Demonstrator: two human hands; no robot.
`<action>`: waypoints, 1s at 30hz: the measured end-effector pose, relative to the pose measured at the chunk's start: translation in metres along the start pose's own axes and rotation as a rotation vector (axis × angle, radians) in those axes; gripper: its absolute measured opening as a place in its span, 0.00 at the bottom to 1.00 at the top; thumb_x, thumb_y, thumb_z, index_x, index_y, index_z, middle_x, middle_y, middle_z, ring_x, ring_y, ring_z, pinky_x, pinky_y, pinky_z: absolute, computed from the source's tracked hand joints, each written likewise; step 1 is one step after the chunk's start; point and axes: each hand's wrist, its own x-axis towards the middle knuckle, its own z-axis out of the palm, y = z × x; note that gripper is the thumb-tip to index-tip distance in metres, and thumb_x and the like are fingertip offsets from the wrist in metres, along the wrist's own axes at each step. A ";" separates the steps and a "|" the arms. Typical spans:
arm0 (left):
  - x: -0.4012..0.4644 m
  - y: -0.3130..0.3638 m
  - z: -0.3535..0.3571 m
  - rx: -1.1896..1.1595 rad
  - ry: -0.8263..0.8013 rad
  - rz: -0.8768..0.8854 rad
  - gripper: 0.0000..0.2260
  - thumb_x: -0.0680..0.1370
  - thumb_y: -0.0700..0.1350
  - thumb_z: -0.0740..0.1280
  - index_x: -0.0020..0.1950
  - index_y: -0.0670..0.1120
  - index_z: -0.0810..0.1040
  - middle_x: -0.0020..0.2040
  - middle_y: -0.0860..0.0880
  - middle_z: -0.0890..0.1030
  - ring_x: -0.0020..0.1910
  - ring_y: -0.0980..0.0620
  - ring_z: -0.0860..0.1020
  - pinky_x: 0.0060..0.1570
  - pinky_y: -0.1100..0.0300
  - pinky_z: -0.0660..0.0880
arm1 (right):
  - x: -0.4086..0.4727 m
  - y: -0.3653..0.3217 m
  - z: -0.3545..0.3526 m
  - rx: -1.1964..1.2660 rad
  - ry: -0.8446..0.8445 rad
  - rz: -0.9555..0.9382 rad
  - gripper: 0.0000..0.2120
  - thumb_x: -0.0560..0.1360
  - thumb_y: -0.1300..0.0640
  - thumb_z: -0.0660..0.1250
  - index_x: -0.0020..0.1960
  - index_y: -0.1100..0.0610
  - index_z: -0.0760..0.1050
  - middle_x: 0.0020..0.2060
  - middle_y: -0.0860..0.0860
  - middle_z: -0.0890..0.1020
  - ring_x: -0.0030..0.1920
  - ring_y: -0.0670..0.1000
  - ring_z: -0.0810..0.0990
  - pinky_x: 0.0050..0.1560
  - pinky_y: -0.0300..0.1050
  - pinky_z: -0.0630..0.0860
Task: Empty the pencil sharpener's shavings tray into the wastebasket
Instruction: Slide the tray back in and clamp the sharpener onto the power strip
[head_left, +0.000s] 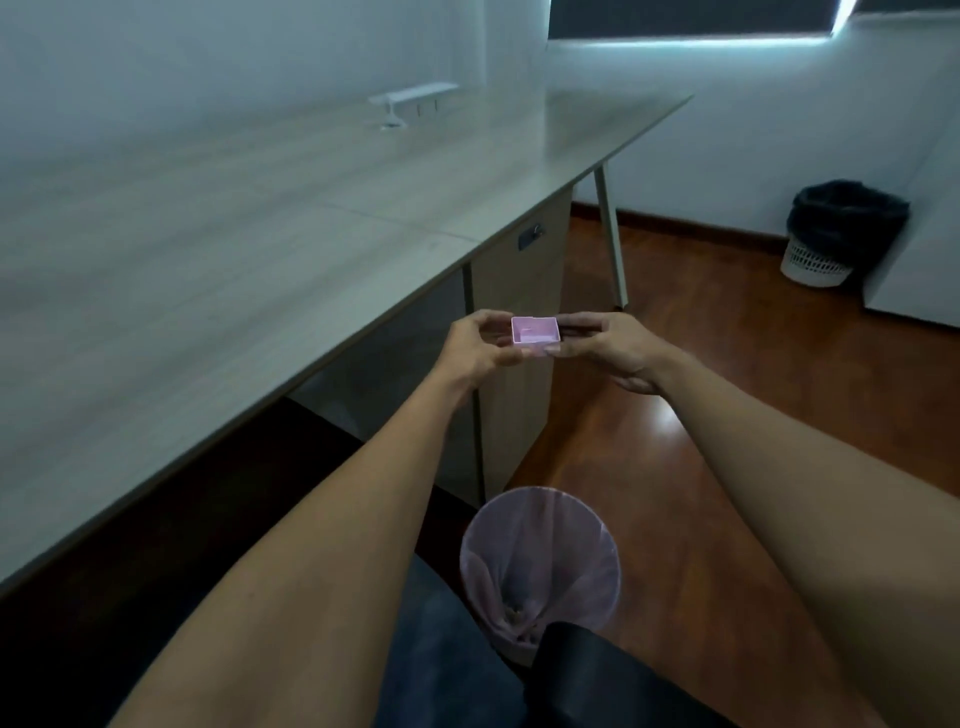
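Observation:
A small pink shavings tray (535, 331) is held upright in the air between both hands, its open side up and its inside looking bare. My left hand (478, 345) pinches its left side and my right hand (613, 348) pinches its right side. Below and nearer to me stands a wastebasket (540, 558) lined with a pale pink bag, with some dark bits at its bottom. The tray is out in front of the basket, beside the desk's edge. The sharpener's body is not in view.
A long wooden desk (260, 249) runs along the left, with a white stand (410, 101) at its far end. A drawer cabinet (519, 322) sits under it. A second bin with a black bag (836, 228) stands at the far right wall. My dark-clad knee (587, 680) is beside the basket.

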 end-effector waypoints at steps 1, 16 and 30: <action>0.001 0.013 -0.003 0.017 0.002 0.038 0.30 0.68 0.35 0.79 0.68 0.37 0.75 0.63 0.42 0.81 0.60 0.47 0.80 0.48 0.67 0.80 | -0.001 -0.014 -0.001 -0.009 -0.003 -0.022 0.27 0.68 0.73 0.75 0.66 0.67 0.76 0.58 0.61 0.84 0.60 0.54 0.84 0.65 0.46 0.77; -0.038 0.145 -0.137 0.133 0.192 0.236 0.28 0.69 0.40 0.80 0.67 0.38 0.77 0.60 0.44 0.83 0.53 0.52 0.84 0.48 0.66 0.80 | 0.021 -0.177 0.103 -0.161 -0.272 -0.281 0.22 0.71 0.72 0.73 0.65 0.64 0.78 0.56 0.54 0.85 0.55 0.45 0.85 0.51 0.31 0.79; -0.174 0.169 -0.336 0.271 0.582 0.195 0.26 0.69 0.41 0.80 0.65 0.40 0.79 0.59 0.46 0.85 0.55 0.50 0.85 0.56 0.60 0.80 | 0.050 -0.219 0.345 -0.163 -0.714 -0.413 0.22 0.73 0.70 0.73 0.66 0.68 0.77 0.61 0.60 0.84 0.64 0.54 0.82 0.61 0.37 0.77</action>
